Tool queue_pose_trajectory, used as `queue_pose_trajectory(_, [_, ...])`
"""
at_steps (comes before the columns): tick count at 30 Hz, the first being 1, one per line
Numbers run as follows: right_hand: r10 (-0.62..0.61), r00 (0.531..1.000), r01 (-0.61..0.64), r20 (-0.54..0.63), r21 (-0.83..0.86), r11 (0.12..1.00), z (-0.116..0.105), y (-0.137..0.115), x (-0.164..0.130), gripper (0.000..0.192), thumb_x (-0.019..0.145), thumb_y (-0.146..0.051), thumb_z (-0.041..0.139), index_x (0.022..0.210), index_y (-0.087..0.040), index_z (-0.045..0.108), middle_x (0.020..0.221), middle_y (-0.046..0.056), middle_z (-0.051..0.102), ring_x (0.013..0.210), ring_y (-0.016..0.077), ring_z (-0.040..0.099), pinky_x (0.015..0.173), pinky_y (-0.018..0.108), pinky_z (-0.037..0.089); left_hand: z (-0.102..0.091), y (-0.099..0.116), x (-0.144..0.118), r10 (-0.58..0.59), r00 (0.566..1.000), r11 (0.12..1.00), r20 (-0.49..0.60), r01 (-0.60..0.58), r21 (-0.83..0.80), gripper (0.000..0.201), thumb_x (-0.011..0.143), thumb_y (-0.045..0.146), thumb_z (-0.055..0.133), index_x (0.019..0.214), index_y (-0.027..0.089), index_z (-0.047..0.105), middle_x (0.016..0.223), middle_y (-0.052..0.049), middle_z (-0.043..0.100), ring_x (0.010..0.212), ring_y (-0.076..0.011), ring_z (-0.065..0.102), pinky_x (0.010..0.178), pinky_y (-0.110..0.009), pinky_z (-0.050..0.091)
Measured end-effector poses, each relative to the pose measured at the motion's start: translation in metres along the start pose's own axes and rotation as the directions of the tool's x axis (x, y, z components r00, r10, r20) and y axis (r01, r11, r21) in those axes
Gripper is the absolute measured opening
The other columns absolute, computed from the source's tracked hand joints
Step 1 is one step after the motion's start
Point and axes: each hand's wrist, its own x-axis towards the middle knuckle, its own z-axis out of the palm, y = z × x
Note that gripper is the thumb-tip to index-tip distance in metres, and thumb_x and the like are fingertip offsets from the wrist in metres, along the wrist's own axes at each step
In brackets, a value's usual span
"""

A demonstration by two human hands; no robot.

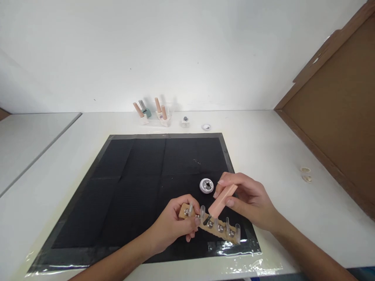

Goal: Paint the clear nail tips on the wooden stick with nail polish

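Note:
My left hand [178, 222] is closed around the left part of a tan nail tip stand [221, 230], which slants down to the right. Clear false nails [237, 234] stand up along it on round silver magnets. Between the fingers of my right hand [249, 199] is a nail polish brush [221, 203] with a peach handle. Its dark bristle end points down-left at the stand, close to a false nail; whether they touch I cannot tell. Behind the brush lies an open small round jar [206, 186] with silvery contents.
A black mat [140, 195] is taped to the white table. At the back, a clear tray [152, 122] holds several nail polish bottles [145, 111]. Beside it stand an uncapped bottle [185, 121] and a round lid [206, 127]. Small discs [306, 178] lie near a cardboard panel [336, 109].

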Motion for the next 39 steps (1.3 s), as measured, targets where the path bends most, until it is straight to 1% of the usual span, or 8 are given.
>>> queue_pose_trajectory(2, [0.021, 1.0, -0.021, -0.001, -0.038, 0.999, 0.001, 0.0006, 0.0001, 0.02, 0.087, -0.025, 0.054, 0.106, -0.03, 0.057, 0.082, 0.002, 0.065, 0.073, 0.0165, 0.06, 0.06, 0.031, 0.051, 0.0003, 0.0003, 0.0002, 0.002, 1.0, 1.0, 0.003, -0.002, 0.003, 0.029, 0.061, 0.034, 0.073, 0.069, 0.017, 0.052, 0.048, 0.006, 0.051, 0.04, -0.0045, 0.045, 0.037, -0.014, 0.036])
queue_pose_trajectory(7, [0.069, 0.988, -0.081, -0.139, -0.082, 0.993, 0.0004, 0.0007, 0.001, 0.017, 0.086, -0.024, 0.054, 0.102, -0.03, 0.057, 0.079, 0.0, 0.066, 0.069, 0.0151, 0.061, 0.06, 0.029, 0.052, 0.0001, -0.0004, 0.001, -0.01, 1.0, 1.0, 0.007, 0.01, 0.007, 0.027, 0.06, 0.031, 0.073, 0.069, 0.017, 0.051, 0.048, 0.007, 0.05, 0.04, -0.0043, 0.044, 0.036, -0.014, 0.035])
queue_pose_trajectory(13, [0.045, 0.999, -0.045, 0.004, -0.004, 0.999, -0.0003, 0.0018, -0.0001, 0.023, 0.086, -0.022, 0.054, 0.107, -0.031, 0.056, 0.078, 0.0, 0.066, 0.073, 0.0156, 0.061, 0.062, 0.03, 0.05, 0.0001, -0.0003, 0.0018, -0.037, 0.999, 0.997, 0.0, 0.037, 0.066, 0.026, 0.061, 0.03, 0.071, 0.068, 0.017, 0.05, 0.046, 0.007, 0.05, 0.037, -0.0042, 0.043, 0.036, -0.015, 0.036])
queue_pose_trajectory(19, [0.114, 0.988, -0.121, -0.102, -0.066, 0.99, 0.0009, 0.0005, 0.0023, 0.022, 0.086, -0.019, 0.054, 0.104, -0.031, 0.057, 0.077, -0.001, 0.067, 0.07, 0.0149, 0.062, 0.058, 0.028, 0.05, 0.0002, 0.0005, 0.002, -0.047, 0.999, 0.996, 0.0, 0.047, 0.07, 0.024, 0.062, 0.027, 0.069, 0.068, 0.017, 0.048, 0.046, 0.008, 0.05, 0.036, -0.003, 0.042, 0.035, -0.013, 0.036])
queue_pose_trajectory(25, [0.056, 0.998, -0.056, 0.007, -0.025, 0.998, 0.0007, 0.0005, 0.001, 0.023, 0.086, -0.023, 0.055, 0.107, -0.03, 0.057, 0.078, -0.001, 0.067, 0.072, 0.0154, 0.061, 0.061, 0.03, 0.05, 0.0002, 0.0015, 0.003, -0.055, 0.998, 0.995, -0.001, 0.055, 0.078, 0.024, 0.06, 0.025, 0.069, 0.067, 0.017, 0.048, 0.044, 0.008, 0.049, 0.036, -0.0029, 0.042, 0.034, -0.013, 0.036])
queue_pose_trajectory(31, [0.085, 0.991, -0.093, -0.102, -0.07, 0.993, 0.0005, 0.0018, 0.0033, 0.021, 0.086, -0.019, 0.054, 0.104, -0.029, 0.058, 0.074, -0.002, 0.068, 0.066, 0.0138, 0.06, 0.054, 0.026, 0.048, -0.0013, -0.0011, 0.0031, -0.055, 0.998, 0.996, 0.014, 0.054, 0.073, 0.023, 0.061, 0.024, 0.068, 0.068, 0.017, 0.047, 0.046, 0.008, 0.05, 0.036, -0.0026, 0.042, 0.035, -0.013, 0.037])
queue_pose_trajectory(36, [0.029, 1.0, -0.029, -0.008, 0.013, 0.999, 0.0001, 0.0043, 0.0016, 0.023, 0.085, -0.02, 0.057, 0.106, -0.028, 0.058, 0.075, -0.001, 0.067, 0.069, 0.0144, 0.06, 0.059, 0.028, 0.049, -0.0015, -0.0017, 0.003, -0.05, 0.999, 0.996, 0.02, 0.049, 0.074, 0.022, 0.061, 0.024, 0.067, 0.068, 0.017, 0.047, 0.045, 0.008, 0.049, 0.036, -0.0026, 0.041, 0.035, -0.012, 0.036])
queue_pose_trajectory(39, [0.043, 0.999, -0.044, -0.02, -0.027, 0.999, 0.0008, 0.0049, 0.002, 0.023, 0.085, -0.018, 0.056, 0.106, -0.027, 0.058, 0.073, -0.001, 0.069, 0.07, 0.0152, 0.06, 0.059, 0.029, 0.048, -0.0015, -0.0016, 0.003, -0.047, 0.999, 0.996, 0.016, 0.046, 0.079, 0.022, 0.062, 0.024, 0.067, 0.068, 0.017, 0.047, 0.045, 0.008, 0.049, 0.036, -0.0026, 0.042, 0.035, -0.013, 0.037])
